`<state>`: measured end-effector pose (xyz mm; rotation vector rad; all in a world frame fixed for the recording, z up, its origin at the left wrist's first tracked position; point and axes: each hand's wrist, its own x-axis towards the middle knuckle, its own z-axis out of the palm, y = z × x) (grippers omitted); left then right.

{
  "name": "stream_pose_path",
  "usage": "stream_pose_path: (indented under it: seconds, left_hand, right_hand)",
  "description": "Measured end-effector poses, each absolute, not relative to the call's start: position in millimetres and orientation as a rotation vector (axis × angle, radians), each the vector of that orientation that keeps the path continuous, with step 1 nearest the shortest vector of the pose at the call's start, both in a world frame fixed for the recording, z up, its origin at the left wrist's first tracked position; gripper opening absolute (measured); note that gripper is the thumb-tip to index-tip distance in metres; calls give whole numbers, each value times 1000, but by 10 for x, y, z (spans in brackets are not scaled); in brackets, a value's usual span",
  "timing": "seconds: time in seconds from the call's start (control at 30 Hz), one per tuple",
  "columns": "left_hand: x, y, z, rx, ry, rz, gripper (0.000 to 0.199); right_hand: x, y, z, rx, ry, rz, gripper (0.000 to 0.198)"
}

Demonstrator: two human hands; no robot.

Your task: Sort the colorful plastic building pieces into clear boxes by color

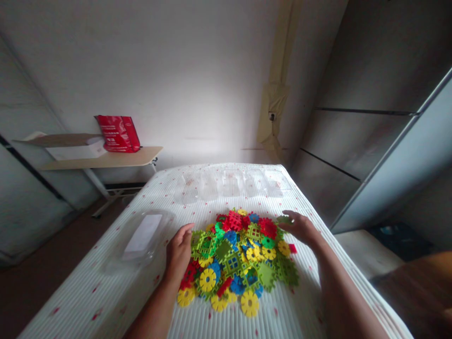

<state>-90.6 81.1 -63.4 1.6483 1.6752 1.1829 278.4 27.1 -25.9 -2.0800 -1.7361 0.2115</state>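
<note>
A heap of plastic building pieces lies on the white ribbed cloth, with red, yellow, blue and green notched discs and square tiles mixed together. At the heap's left edge is my left hand, its fingers loosely curved beside the green tiles and holding nothing I can see. My right hand reaches in at the far right edge, fingers apart, against or just over a green piece. A yellow flower-shaped disc lies at the near edge of the heap.
Several clear plastic containers stand in a row across the far end of the covered table. To the left, a clear tray or lid has a white paper on it. A side table holds a red bag and a box.
</note>
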Motion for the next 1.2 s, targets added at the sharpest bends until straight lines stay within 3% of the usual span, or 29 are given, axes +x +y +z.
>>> stream_pose_path:
  seconds: [0.13, 0.33, 0.77, 0.93, 1.2]
  left_hand:
    - [-909, 823, -670, 1653, 1630, 1189, 37]
    - [-922, 830, -690, 1659, 1638, 1168, 36]
    - [-898, 816, -651, 1649, 1634, 1188, 35]
    - [-915, 831, -659, 1608, 1612, 1204, 36]
    - [-930, 839, -620, 1479, 1582, 1299, 37]
  right_hand:
    - [2638, 297, -279, -2348, -1650, 130, 53]
    - [2563, 302, -294, -2384, -1685, 133, 57]
    - [2565, 322, -264, -2375, -1762, 206, 33]
    - [2767, 300, -191, -2202, -1682, 284, 38]
    - [3185, 936, 401, -2357, -1500, -82, 49]
